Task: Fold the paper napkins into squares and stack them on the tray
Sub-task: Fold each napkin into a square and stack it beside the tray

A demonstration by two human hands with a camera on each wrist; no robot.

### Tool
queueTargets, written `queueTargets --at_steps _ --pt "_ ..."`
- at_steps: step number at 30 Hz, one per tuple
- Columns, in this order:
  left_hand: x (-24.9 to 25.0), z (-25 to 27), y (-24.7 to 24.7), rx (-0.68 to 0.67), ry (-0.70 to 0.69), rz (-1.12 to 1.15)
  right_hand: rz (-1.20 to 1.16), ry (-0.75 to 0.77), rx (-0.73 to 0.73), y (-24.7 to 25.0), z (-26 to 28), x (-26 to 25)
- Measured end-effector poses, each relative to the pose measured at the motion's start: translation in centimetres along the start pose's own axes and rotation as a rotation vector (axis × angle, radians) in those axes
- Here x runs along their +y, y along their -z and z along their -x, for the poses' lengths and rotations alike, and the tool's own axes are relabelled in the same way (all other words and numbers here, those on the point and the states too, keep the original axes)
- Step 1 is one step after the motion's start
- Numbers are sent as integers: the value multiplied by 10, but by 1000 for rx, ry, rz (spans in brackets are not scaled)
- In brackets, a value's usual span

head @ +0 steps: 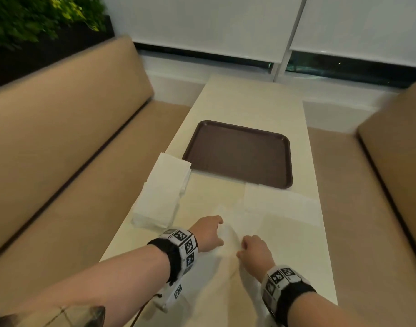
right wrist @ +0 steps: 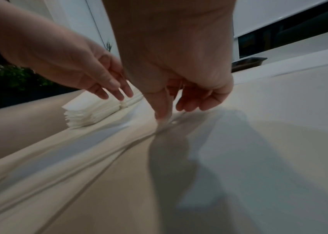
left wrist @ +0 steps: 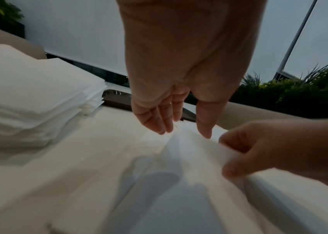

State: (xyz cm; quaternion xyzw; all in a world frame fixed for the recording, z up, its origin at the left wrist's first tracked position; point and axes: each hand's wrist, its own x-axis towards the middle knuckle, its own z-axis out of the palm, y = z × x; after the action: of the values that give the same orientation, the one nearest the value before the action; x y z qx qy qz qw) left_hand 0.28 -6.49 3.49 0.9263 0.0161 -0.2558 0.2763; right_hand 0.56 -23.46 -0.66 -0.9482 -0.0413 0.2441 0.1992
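- One bench carried everything; its slick top could have let the thin sheet slide and skew the fold.
- One brown tray lay at twelve o'clock, nothing stacked on it yet.
- One pile of napkins sat at ten o'clock, and one loose flat sheet at two o'clock.
- One napkin lay between two hands: the right hand pinched its raised edge, where a tug could tear it; the left hand hovered just over it, grip apart and loose.
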Motion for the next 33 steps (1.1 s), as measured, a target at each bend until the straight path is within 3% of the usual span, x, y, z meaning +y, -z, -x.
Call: queueTargets --at_steps 4,9,13,17,20,24,28,33 --pt "-10 -2 -9 35 20 159 -302 142 54 17 15 3" --pt "-8 -13 -14 134 -15 312 -413 169 139 42 14 14" --pt "-2 -15 -22 23 60 595 -502 153 131 55 14 18" --pt "-2 -16 -25 -136 79 784 -619 99 222 78 15 24" --pt "8 -10 -16 -156 90 874 -770 34 245 87 10 27" --pt "18 -10 -11 -119 87 1012 -1210 -81 -19 85 11 24" --pt "26 -9 -11 -129 68 1089 -1178 -53 -242 78 16 16" --pt "32 -6 -18 -182 35 1051 -1206 -37 -276 72 14 8"
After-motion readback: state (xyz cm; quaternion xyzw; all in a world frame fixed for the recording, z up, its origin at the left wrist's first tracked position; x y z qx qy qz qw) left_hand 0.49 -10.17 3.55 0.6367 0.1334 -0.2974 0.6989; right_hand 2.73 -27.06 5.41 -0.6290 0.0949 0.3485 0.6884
